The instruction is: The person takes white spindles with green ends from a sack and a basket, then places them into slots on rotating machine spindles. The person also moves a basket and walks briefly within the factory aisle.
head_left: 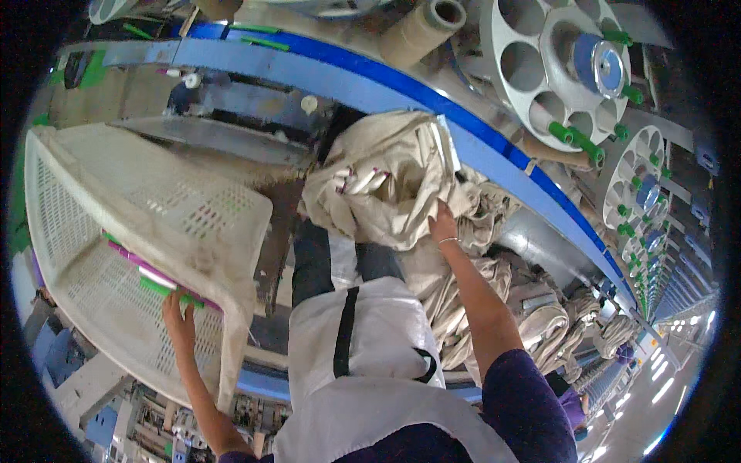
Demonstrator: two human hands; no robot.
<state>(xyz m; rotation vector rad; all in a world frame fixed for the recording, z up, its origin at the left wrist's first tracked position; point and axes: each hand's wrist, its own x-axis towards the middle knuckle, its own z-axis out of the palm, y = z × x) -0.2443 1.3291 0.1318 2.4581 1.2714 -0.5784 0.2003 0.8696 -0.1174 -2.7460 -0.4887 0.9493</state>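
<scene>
My left hand (179,318) reaches into a large white perforated plastic basket (85,166), tipped on its side. Its fingers close at the end of a green bobbin tube (158,287), which lies among purple and white tubes (143,266) along the basket's inner side. My right hand (443,224) is closed on the bunched edge of a beige cloth sack (386,147) in front of me. The mouth of the sack gapes, and several white bobbins with purple ends (363,181) show inside. The fingertips of my right hand are partly hidden by cloth.
A blue machine rail (340,65) curves behind the sack. Large white wheels with round holes (532,69) and green tubes stand beyond it at the right. More beige sacks (540,332) fill the space right of my legs. A cardboard cone (424,31) stands at the top.
</scene>
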